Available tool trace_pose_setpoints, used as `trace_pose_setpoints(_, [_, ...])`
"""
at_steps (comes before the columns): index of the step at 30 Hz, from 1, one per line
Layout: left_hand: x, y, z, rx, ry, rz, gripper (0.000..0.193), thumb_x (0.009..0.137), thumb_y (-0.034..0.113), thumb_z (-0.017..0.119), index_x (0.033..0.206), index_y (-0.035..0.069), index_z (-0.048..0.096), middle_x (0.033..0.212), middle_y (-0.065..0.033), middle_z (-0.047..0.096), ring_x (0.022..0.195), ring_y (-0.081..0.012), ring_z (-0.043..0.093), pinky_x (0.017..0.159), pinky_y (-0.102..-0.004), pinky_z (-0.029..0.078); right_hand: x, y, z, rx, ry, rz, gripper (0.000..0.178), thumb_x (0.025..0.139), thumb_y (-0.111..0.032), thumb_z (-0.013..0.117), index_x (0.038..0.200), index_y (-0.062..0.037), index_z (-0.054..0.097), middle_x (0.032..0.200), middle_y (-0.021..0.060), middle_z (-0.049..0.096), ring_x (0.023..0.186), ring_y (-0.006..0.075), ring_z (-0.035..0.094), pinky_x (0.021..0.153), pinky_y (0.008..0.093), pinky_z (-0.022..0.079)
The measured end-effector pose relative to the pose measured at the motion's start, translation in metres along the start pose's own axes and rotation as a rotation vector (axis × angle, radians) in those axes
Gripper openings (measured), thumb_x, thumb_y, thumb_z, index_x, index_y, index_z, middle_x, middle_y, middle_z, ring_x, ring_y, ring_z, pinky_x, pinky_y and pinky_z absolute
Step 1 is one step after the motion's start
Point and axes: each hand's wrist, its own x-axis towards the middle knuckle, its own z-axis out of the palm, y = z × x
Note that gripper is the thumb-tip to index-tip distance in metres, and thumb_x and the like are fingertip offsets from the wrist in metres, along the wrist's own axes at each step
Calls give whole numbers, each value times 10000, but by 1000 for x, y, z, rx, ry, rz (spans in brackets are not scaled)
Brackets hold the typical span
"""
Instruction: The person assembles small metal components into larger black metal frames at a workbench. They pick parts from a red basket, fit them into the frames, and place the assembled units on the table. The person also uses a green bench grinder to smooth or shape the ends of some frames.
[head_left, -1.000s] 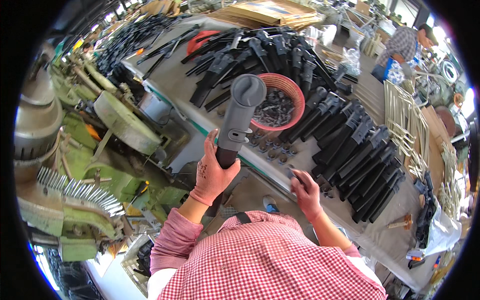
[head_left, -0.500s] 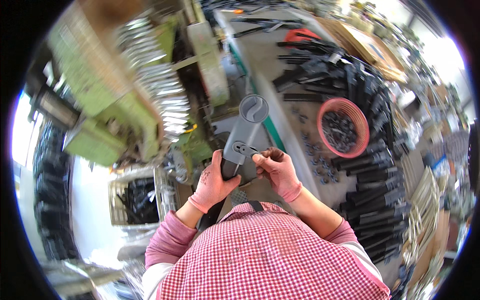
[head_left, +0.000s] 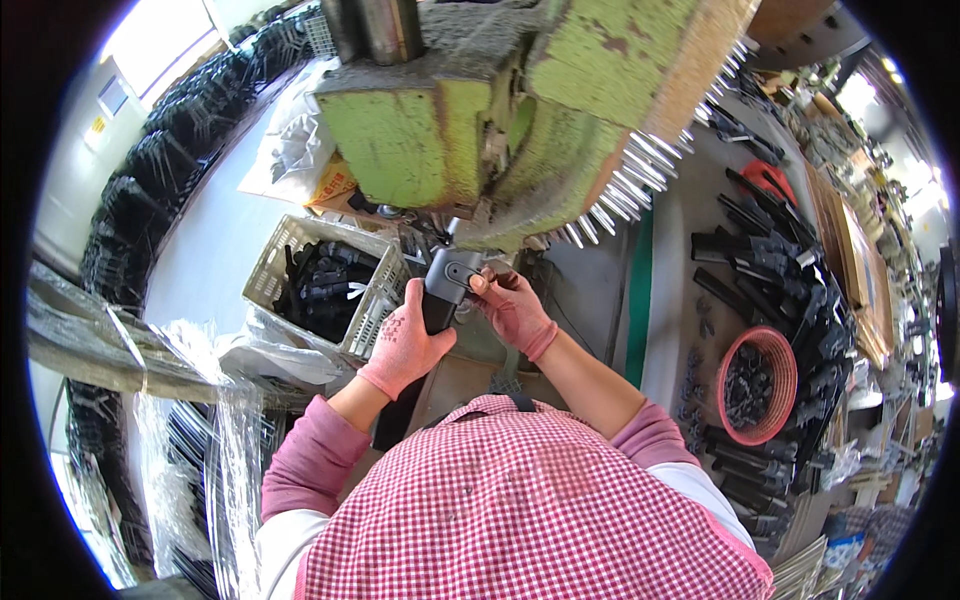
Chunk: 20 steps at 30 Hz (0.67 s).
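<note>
A grey moulded plastic piece (head_left: 452,262) with a black tubular lower part (head_left: 436,313) sits upright between my hands, in front of the green machine. Around the black part wraps my left hand (head_left: 402,345), gloved in pink, its thumb on the right side. On the face of the grey piece lies a small dark oval part (head_left: 461,272). My right hand (head_left: 517,315), in a pink glove with darkened fingertips, pinches this oval part's right end between thumb and finger. The far end of the grey piece reaches the machine's lower edge and is partly hidden there.
A green press-like machine (head_left: 400,150) stands just ahead, with a row of metal spikes (head_left: 640,170) along its right side. At left is a cream crate (head_left: 262,275) of black parts. A red basket (head_left: 730,415) of small parts and piled black tubes (head_left: 765,270) lie at right.
My view has swung left, so the machine and crate now sit more centrally. Both hands keep hold; the grey piece's far end has come up to the machine.
</note>
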Motion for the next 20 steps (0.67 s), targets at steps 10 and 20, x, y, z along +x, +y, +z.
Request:
trace_pose_setpoints(10, [7, -8, -16, 192, -31, 99, 679, 807, 266, 730, 1294, -43, 371, 1025, -291, 633, 876, -459, 661, 730, -484, 545, -2, 14, 7, 137, -125, -104, 297, 897, -32, 731, 1182, -48, 648, 1129, 17, 682, 1034, 112, 646, 923, 261, 519])
trace_pose_setpoints(20, [36, -29, -23, 68, -265, 26, 905, 796, 297, 760, 1435, -81, 241, 1030, -345, 633, 966, -434, 670, 826, -506, 524, 18, 25, 6, -68, 161, -179, 502, 859, -123, 759, 1296, -6, 542, 1222, 74, 657, 1100, 231, 660, 956, 380, 540])
